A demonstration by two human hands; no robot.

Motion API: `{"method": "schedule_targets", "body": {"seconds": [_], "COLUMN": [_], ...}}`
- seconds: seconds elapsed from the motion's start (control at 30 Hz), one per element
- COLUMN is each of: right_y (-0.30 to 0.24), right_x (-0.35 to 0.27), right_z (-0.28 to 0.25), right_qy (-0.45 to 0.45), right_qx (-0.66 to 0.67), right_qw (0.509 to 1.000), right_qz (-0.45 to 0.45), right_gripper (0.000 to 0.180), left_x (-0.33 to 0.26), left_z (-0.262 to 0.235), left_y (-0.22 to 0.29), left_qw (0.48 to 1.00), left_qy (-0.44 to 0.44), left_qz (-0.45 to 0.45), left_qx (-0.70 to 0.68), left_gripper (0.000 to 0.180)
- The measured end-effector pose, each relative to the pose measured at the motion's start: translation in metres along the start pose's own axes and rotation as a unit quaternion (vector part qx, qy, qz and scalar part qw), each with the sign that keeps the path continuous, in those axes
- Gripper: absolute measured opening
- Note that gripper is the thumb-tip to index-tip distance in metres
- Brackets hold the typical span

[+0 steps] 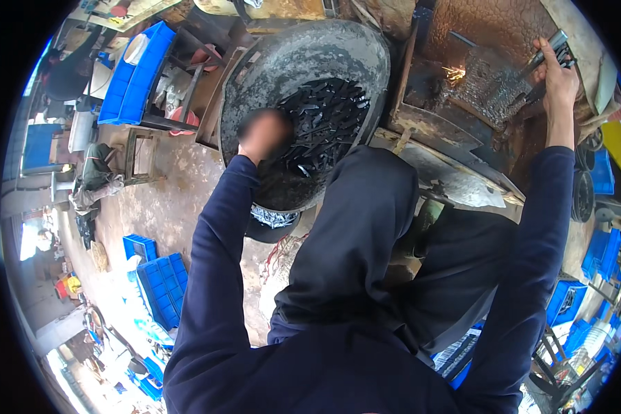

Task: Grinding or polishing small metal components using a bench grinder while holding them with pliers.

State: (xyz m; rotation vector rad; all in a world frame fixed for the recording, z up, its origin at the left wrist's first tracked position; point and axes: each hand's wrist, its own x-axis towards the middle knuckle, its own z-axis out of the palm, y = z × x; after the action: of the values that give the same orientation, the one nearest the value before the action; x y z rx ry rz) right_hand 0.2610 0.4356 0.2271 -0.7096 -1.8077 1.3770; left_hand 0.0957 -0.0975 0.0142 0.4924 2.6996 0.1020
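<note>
A large round grey basin (276,69) stands in front of me, with a heap of dark, narrow metal pieces (328,114) inside. My left hand (265,134) is over the basin's left side, beside the heap. A blur covers its fingers, so what they hold, if anything, is hidden. Off to the right, my right hand (560,77) is closed round a grey metal bar (550,50) at the side of a wet, brown-stained work bay (486,24). Within this bay, small orange sparks (454,73) fly beside a rough, wet surface (486,86).
Below the basin sits a dark container of shiny pieces (274,218). A wooden stool (143,157) and a blue crate (164,290) stand on the left. Another blue tray (136,76) rests on a rack at the far left. My knees are close to the basin and bay.
</note>
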Motion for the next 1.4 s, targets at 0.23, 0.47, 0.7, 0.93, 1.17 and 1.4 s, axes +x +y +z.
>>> {"method": "schedule_targets", "body": {"seconds": [0.23, 0.47, 0.7, 0.93, 1.17, 1.4], "right_y": [0.005, -0.012, -0.003, -0.002, 0.001, 0.001], "right_x": [0.005, -0.008, -0.004, -0.002, 0.001, 0.001], "right_z": [-0.001, 0.015, 0.0, 0.002, 0.003, 0.004], "right_qy": [-0.006, -0.006, -0.018, -0.019, -0.019, -0.01], "right_qx": [-0.001, 0.037, 0.037, 0.043, 0.042, 0.055], "right_qw": [1.0, 0.999, 0.999, 0.998, 0.998, 0.998], "right_qz": [0.002, 0.006, 0.022, 0.036, 0.032, 0.029], "right_gripper": [0.028, 0.028, 0.03, 0.032, 0.032, 0.032], "left_x": [0.011, -0.002, -0.033, -0.031, -0.042, -0.06], "left_z": [0.004, 0.012, 0.005, -0.017, -0.021, -0.023], "left_y": [-0.014, -0.042, -0.024, -0.037, -0.031, -0.023], "left_qw": [0.992, 0.982, 0.932, 0.927, 0.931, 0.919], "left_qy": [-0.033, -0.025, 0.013, -0.047, -0.11, -0.113], "left_qz": [0.018, 0.129, 0.245, 0.298, 0.308, 0.331], "left_qx": [-0.123, 0.139, 0.265, 0.225, 0.162, 0.183], "left_gripper": [0.03, 0.022, 0.021, 0.024, 0.037, 0.035]}}
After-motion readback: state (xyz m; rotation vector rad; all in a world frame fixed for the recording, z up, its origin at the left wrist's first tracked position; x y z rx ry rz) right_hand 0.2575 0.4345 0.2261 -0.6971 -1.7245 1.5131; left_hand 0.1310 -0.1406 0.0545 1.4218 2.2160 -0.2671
